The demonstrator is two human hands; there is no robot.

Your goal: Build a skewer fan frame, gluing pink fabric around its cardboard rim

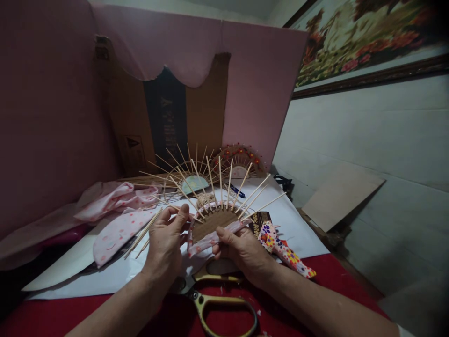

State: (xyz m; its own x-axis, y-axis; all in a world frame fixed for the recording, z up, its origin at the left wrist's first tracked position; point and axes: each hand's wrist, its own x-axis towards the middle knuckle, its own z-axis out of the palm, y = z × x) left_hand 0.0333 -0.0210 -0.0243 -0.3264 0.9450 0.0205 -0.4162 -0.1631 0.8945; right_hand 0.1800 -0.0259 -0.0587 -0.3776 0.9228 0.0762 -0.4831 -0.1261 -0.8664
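Observation:
Between both hands is a half-round cardboard piece (213, 223), with several thin wooden sticks (220, 180) fanned out from its curved edge. Pink dotted fabric (206, 244) wraps along its border. My left hand (167, 241) grips the left end, thumb up beside one stick. Near the straight lower edge, my right hand (242, 250) pinches the fabric strip against the cardboard with its thumb on top. Large scissors (224, 299) with yellowish handles lie below the hands, their blades partly hidden by my left arm.
Behind stand a similar stick fan with a pale green centre (194, 184) and one with red beads (242, 153). Twine (205, 200) sits between. Dotted fabric (117, 236) and loose sticks (143, 234) lie left. A flower-patterned glue gun (286, 250) lies right. Pink-covered cardboard (259, 89) walls the back.

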